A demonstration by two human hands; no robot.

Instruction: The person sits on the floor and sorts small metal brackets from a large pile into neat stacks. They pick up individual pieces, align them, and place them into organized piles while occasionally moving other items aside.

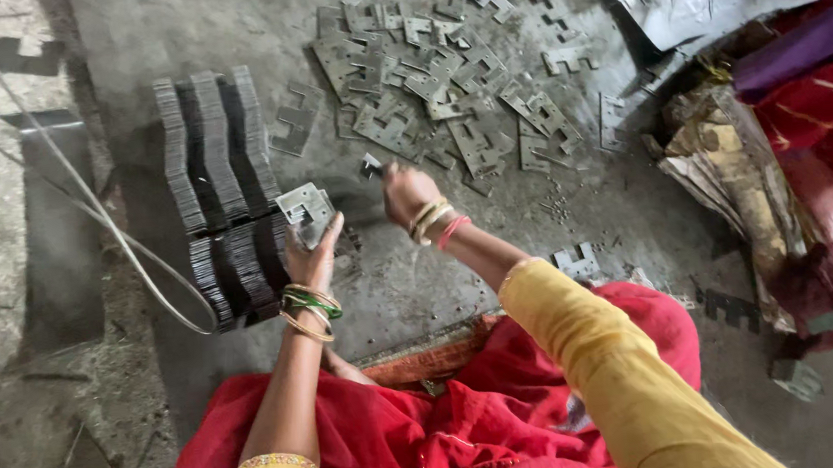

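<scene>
While the left hand [313, 258] is raised w/ fingers curled round a small stack of flat notched metal plates [306, 211], gripping it from below, the right hand [405, 193] sits just beside it, closed on a small dark metal piece [371, 165] pinched at the fingertips. Hands are near each other but not touching. Bangles on both wrists; yellow sleeves, red cloth over the lap.

Held plates hover just right of the tall ribbed stacks of plates [222, 191] standing in rows on the concrete floor [499, 257], approx. mid-floor, left of centre. A loose scatter of plates [444, 91] lies toward the floor's far edge, beyond the right hand. A pale cable [104, 221] loops past the stacks on the left. Bundle of cloth & paper [734, 186] at the right edge.

Hard to tell: exact shape of the small piece in the right hand, mostly hidden by fingers & blurred. No. of plates in the left-hand stack unclear. Objects at the far corners are cut off.
</scene>
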